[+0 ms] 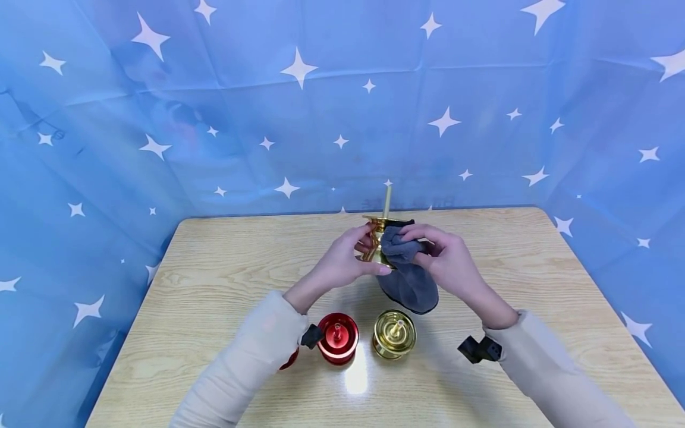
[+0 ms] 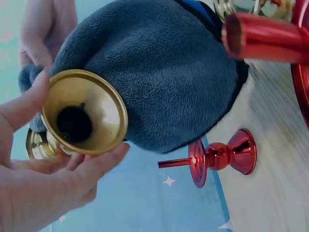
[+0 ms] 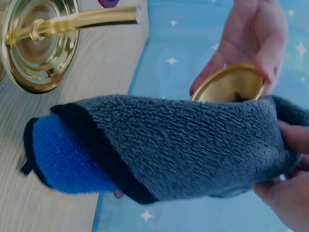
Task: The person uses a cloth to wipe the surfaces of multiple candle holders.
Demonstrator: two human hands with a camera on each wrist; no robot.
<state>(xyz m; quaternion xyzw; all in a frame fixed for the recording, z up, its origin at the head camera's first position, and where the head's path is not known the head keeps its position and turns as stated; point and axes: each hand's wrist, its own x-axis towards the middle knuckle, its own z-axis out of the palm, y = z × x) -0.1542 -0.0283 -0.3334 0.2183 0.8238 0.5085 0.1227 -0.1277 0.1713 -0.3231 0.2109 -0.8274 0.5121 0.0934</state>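
No writing shows. Left hand (image 1: 342,261) grips one gold candlestick (image 1: 379,238); right hand (image 1: 446,261) pinches one grey cloth (image 1: 409,282); three candlesticks rest on the surface (image 1: 214,279).

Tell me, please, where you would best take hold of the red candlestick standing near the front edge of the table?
Take the red candlestick by its narrow waist, between the drip dish and the flared foot, coming in from the side. It stands upright, and its thin central post points straight up, so a grip from above would meet the post. The left sleeve crowds its left, so the right side looks freer.
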